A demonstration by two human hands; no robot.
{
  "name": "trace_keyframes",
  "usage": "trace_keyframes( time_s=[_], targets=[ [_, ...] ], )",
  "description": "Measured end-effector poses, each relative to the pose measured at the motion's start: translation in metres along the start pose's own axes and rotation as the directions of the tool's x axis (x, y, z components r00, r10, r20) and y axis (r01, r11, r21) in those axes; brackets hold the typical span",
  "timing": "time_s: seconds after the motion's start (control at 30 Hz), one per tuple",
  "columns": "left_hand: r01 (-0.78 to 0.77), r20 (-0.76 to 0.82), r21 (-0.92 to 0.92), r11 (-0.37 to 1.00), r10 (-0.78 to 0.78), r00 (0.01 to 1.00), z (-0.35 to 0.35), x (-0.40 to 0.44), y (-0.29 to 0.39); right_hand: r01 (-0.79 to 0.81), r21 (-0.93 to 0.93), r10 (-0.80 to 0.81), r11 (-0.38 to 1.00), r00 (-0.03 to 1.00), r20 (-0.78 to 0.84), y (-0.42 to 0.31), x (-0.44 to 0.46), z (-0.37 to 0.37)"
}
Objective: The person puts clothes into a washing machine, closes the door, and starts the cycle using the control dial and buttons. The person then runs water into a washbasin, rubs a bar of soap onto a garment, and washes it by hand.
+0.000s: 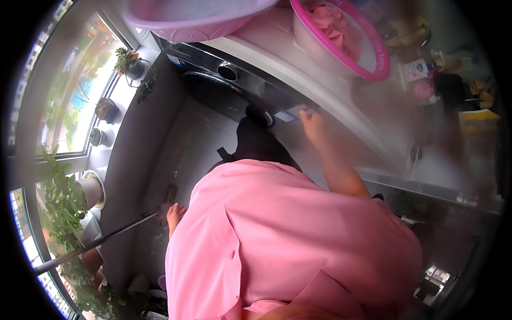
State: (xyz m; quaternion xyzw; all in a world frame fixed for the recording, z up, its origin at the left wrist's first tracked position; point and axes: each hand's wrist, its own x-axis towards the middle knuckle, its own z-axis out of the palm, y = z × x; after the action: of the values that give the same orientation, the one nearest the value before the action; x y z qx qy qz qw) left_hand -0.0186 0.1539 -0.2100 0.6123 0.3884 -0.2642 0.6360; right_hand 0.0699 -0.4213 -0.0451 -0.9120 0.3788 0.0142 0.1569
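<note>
My left hand [175, 215] hangs low beside the pink shirt [277, 229], near the end of a long metal pole [125, 228]; whether it touches the pole is unclear, and its fingers are partly curled and small in view. My right hand [312, 127] is raised in front of the dark washing machine [240, 88], close to the white counter edge. Its fingers are bent, and I cannot make out anything in them. Beyond it on the counter stands a white basin with a pink rim [373, 45], holding pink cloth [336, 33].
A large lilac basin [197, 24] stands on the counter [277, 26]. Bottles [418, 69] and a yellow-striped item [480, 121] lie at the right. Potted plants [106, 110] line the window sill at the left. Dark trousers [258, 141] show below the shirt.
</note>
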Motion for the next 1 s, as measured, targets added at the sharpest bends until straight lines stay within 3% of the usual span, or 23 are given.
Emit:
trace_keyframes(
  time_s=[0.03, 0.13, 0.23, 0.33, 0.43, 0.73, 0.8, 0.87, 1.0],
  targets=[
    [0.001, -0.003, 0.002, 1.000, -0.001, 1.000, -0.003, -0.001, -0.002, -0.016, -0.031, 0.016, 0.999, 1.000, -0.011, 0.003, 0.002, 0.005],
    [-0.102, -0.042, 0.258, 0.961, 0.117, 0.992, -0.007, -0.012, -0.015, -0.030, -0.064, 0.026, 0.998, 0.998, -0.063, 0.003, 0.000, 0.011],
    [-0.067, -0.111, 0.352, 0.934, 0.113, 0.987, -0.028, -0.013, -0.044, -0.045, -0.054, 0.040, 0.998, 0.996, -0.082, -0.016, -0.014, -0.005],
    [-0.003, -0.228, 0.322, 0.947, 0.081, 0.970, -0.066, 0.008, -0.099, -0.032, -0.045, 0.026, 0.998, 0.992, -0.120, -0.025, -0.021, -0.009],
    [0.020, -0.243, 0.297, 0.955, 0.055, 0.969, -0.083, -0.003, -0.107, -0.062, -0.059, 0.053, 0.996, 0.988, -0.144, -0.027, -0.024, -0.008],
    [-0.091, -0.151, 0.257, 0.962, 0.133, 0.980, -0.059, -0.059, -0.052, -0.034, -0.055, 0.022, 0.998, 0.976, -0.217, -0.020, -0.021, 0.005],
    [-0.110, -0.150, 0.239, 0.965, 0.148, 0.977, -0.059, -0.059, -0.058, -0.075, -0.045, 0.069, 0.996, 0.989, -0.127, -0.028, -0.026, -0.005],
    [-0.129, -0.157, 0.219, 0.967, 0.165, 0.974, -0.064, -0.053, -0.071, -0.055, -0.022, 0.051, 0.998, 0.988, -0.145, -0.009, -0.011, 0.016],
    [-0.007, -0.195, 0.072, 0.997, 0.021, 0.981, -0.092, -0.035, -0.118, -0.075, -0.068, 0.065, 0.995, 0.988, -0.140, -0.010, -0.009, 0.020]
  ],
)
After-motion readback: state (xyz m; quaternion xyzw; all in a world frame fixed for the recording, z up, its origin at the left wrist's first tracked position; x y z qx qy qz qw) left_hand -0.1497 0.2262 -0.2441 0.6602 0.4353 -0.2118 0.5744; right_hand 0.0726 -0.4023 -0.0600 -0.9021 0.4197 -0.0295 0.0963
